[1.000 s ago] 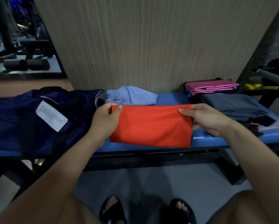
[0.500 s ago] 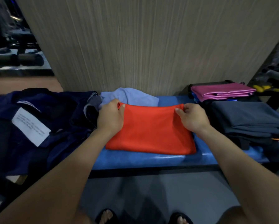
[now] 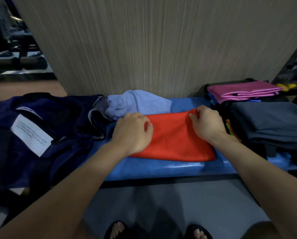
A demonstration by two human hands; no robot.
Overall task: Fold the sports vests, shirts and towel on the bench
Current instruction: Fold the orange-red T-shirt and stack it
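Observation:
A folded orange-red garment (image 3: 175,140) lies flat on the blue bench (image 3: 161,167). My left hand (image 3: 133,131) rests on its left end with loosely curled fingers. My right hand (image 3: 207,124) pinches the garment's far right corner. A crumpled light blue towel (image 3: 139,103) sits just behind the garment. A dark navy garment (image 3: 41,131) with a white label lies unfolded on the left.
On the right stand a stack of folded dark grey clothes (image 3: 271,123) and a folded pink piece (image 3: 242,91) on top of others. A wood-grain wall panel (image 3: 144,45) rises right behind the bench. Gym equipment (image 3: 18,61) shows far left. My sandalled feet are on the grey floor below.
The orange-red garment was held up off the bench; it now lies flat on it. My left hand has moved from gripping its corner onto its left end. My right hand still holds its corner.

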